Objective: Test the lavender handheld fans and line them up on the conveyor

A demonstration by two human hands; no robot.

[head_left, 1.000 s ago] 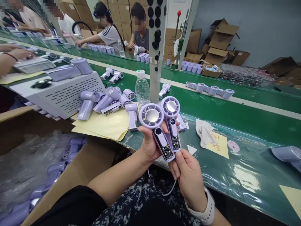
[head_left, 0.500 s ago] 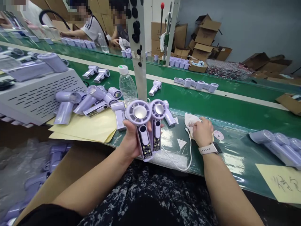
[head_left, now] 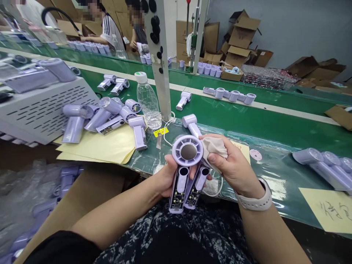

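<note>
My left hand [head_left: 166, 179] is closed round two purple handheld fans side by side, held over the bench's front edge. The nearer handheld fan [head_left: 188, 151] faces me, its round grille and silver hub on top and a circuit board showing in its handle. Behind it leans the other handheld fan [head_left: 195, 189], its head mostly hidden by the cloth and the first fan. In my right hand [head_left: 233, 165] a crumpled whitish cloth [head_left: 214, 149] is pinched, against the fan heads. Just beyond lies another purple fan [head_left: 191, 124] on the bench.
A pile of purple fans [head_left: 108, 110] lies on yellow paper [head_left: 96, 148] beside a grey slotted box [head_left: 49, 113]. A plastic bottle [head_left: 148, 102] stands by a metal post [head_left: 159, 73]. More fans [head_left: 321, 165] lie at right, near a handwritten yellow sheet [head_left: 327, 209]. Co-workers sit across the green conveyor [head_left: 233, 115].
My right hand has lifted the cloth off the bench and brought it left to the fans. The fans in my left hand have moved lower and slightly right.
</note>
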